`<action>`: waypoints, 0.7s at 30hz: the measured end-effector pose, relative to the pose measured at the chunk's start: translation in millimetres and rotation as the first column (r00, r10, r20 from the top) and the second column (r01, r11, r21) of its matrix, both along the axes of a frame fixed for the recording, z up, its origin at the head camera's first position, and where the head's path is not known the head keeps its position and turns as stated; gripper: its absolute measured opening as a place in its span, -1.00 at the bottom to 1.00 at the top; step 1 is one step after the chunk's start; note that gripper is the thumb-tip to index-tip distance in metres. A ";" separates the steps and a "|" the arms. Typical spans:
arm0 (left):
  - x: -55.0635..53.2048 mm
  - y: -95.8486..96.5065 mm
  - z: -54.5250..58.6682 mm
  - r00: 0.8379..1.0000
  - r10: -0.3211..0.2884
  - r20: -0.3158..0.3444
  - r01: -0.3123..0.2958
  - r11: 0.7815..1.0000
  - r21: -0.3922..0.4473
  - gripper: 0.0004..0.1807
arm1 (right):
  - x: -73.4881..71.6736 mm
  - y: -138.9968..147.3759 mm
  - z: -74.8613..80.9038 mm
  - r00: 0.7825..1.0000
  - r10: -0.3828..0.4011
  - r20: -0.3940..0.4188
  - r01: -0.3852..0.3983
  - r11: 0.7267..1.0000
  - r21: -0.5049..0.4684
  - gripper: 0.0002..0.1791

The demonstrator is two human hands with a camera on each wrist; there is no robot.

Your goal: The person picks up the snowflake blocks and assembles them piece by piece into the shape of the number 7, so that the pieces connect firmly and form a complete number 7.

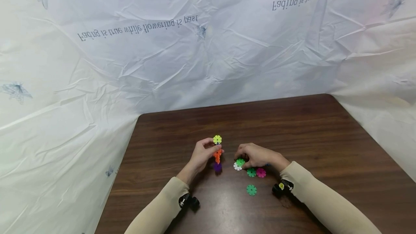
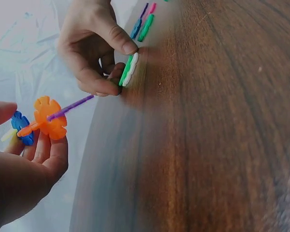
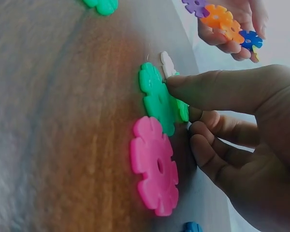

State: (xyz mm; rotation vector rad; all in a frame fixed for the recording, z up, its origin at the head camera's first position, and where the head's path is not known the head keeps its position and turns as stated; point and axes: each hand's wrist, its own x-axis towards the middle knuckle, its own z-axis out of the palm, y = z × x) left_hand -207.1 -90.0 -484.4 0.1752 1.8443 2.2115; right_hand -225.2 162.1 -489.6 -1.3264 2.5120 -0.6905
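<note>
My left hand holds up a chain of slotted plastic flower discs between thumb and fingers. In that chain are a yellow disc, a blue disc, two orange discs and a purple disc at the near end. To its right, my right hand is low over the table, thumb and fingertips pinching a light green disc by its edges. That disc overlaps a white disc. By the right hand lie a green disc and a pink disc.
Another green disc lies nearer me on the brown wooden table. A blue disc shows partly near the right wrist. White printed sheeting hangs behind the table and along its sides.
</note>
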 end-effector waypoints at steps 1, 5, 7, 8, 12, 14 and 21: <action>0.2 0.2 0.1 1.000 0.000 0.002 0.000 1.000 0.004 -0.61 | -0.1 0.0 0.1 1.000 -0.001 0.000 0.001 1.000 0.004 -0.64; 0.1 0.5 -1.0 1.000 0.001 0.002 -0.001 1.000 0.018 -0.65 | 0.3 -0.3 1.2 1.000 -0.011 0.006 0.010 1.000 0.005 -0.65; -0.2 0.7 -1.6 1.000 -0.002 -0.003 0.002 1.000 0.021 -0.65 | -0.1 -0.7 1.4 1.000 -0.015 0.005 0.015 1.000 -0.004 -0.66; -0.4 0.8 -1.9 1.000 -0.005 -0.006 0.006 1.000 0.023 -0.64 | -0.4 -0.9 1.4 1.000 -0.017 0.006 0.017 1.000 -0.013 -0.66; -1.2 1.1 -2.9 1.000 -0.010 -0.009 0.010 1.000 0.021 -0.65 | -2.5 -1.4 1.7 1.000 -0.028 0.001 0.028 0.998 -0.060 -0.68; -1.3 1.0 -2.6 1.000 -0.006 -0.004 0.006 1.000 0.010 -0.66 | -3.8 -1.5 2.3 0.999 -0.036 -0.003 0.035 0.996 -0.082 -0.69; -2.7 1.5 -2.3 1.000 0.007 0.010 -0.007 1.000 -0.022 -0.72 | -6.4 -2.3 9.9 0.997 -0.073 -0.004 0.072 0.990 -0.121 -0.69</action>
